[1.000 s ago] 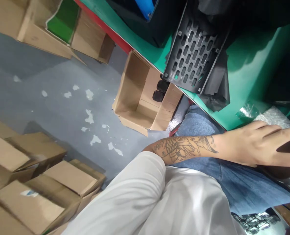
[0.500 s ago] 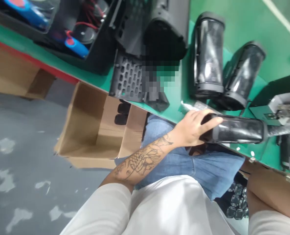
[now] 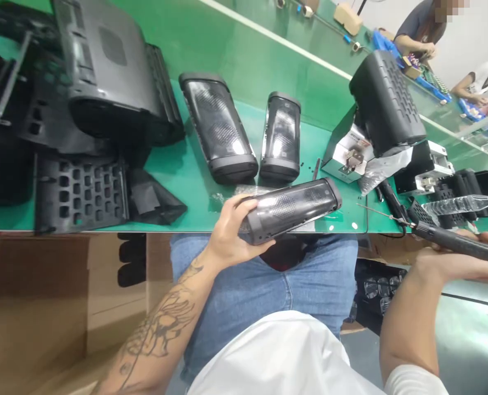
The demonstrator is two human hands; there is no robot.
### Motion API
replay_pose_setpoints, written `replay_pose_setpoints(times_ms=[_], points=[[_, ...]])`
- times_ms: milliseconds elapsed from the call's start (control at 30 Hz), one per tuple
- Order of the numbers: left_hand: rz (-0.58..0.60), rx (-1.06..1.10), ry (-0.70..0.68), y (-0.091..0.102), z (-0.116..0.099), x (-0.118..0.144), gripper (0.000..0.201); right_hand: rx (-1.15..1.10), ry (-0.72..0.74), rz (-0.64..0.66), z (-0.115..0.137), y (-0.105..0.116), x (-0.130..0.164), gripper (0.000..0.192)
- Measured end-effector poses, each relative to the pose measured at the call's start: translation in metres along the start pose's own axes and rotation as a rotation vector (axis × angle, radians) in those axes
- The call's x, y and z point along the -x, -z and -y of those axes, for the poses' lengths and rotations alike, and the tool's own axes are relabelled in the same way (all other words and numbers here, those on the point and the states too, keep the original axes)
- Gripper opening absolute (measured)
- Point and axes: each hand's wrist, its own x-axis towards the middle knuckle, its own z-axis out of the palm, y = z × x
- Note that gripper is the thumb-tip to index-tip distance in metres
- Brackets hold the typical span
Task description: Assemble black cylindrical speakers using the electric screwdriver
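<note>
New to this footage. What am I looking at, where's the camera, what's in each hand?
No machine here: a seated person works with bare hands, filmed by a camera on their head looking down over their lap. The left hand has its grip around a black cylindrical speaker at the edge of the green bench. The right hand holds a slim black powered screwdriver, tip pointing toward the speaker. On the bench lie two more speakers, black perforated plastic panels and a larger black housing. Other people work at the far end.
</note>
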Motion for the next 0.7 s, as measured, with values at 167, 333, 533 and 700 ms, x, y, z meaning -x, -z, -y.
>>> replay_pose_setpoints(times_ms=[167,333,533,700], points=[[-0.035,-0.033,0.062,0.026,-0.009,0.028,0.098,0.269,0.043,0.085,-0.037,0.017,-0.001,0.069],[-0.101,-0.026,0.139,0.048,-0.027,0.056,0.100,0.354,-0.223,0.135,-0.088,0.024,0.003,0.056],[-0.213,-0.115,0.269,0.050,-0.036,0.091,0.108,0.304,-0.367,0.199,-0.139,0.019,0.027,0.046],[-0.210,-0.236,0.274,0.049,-0.043,0.103,0.106,0.239,-0.475,0.294,-0.169,0.017,0.040,0.048]])
